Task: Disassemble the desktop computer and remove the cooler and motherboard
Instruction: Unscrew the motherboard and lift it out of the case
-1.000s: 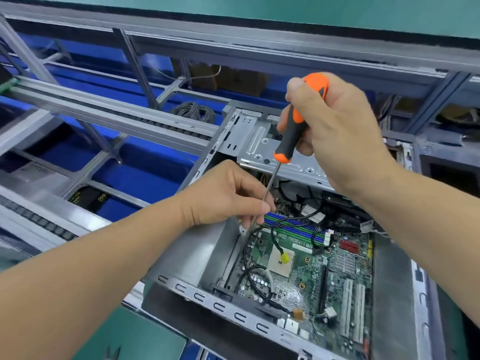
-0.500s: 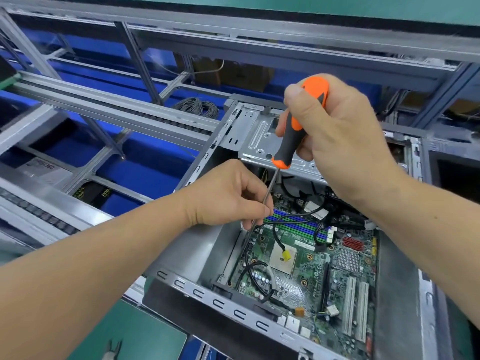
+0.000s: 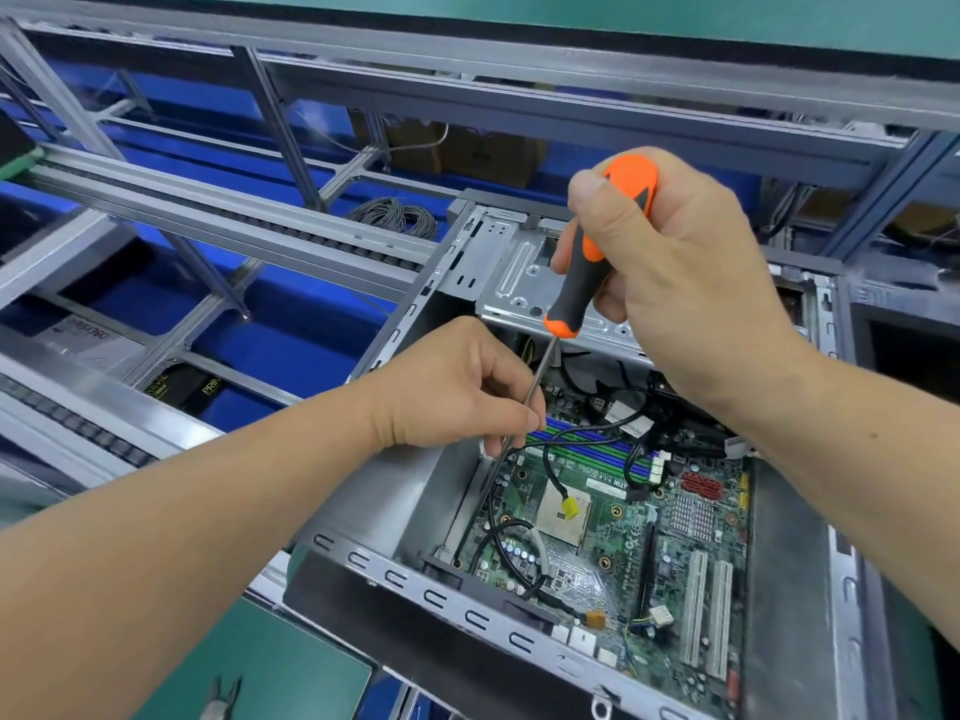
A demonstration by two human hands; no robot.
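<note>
Little has changed over the last second. Lower right: motherboard (image 3: 613, 527) is seated in case (image 3: 395, 574), cooler already off. Centre: shaft still pinched by left hand (image 3: 457, 387). Above: screwdriver (image 3: 597, 252) handle stays wrapped by right hand (image 3: 675, 283); a board screw is probably being worked.

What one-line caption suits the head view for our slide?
Right hand grips an orange-and-black screwdriver, left hand pinching its shaft above the motherboard in the open computer case.
</note>
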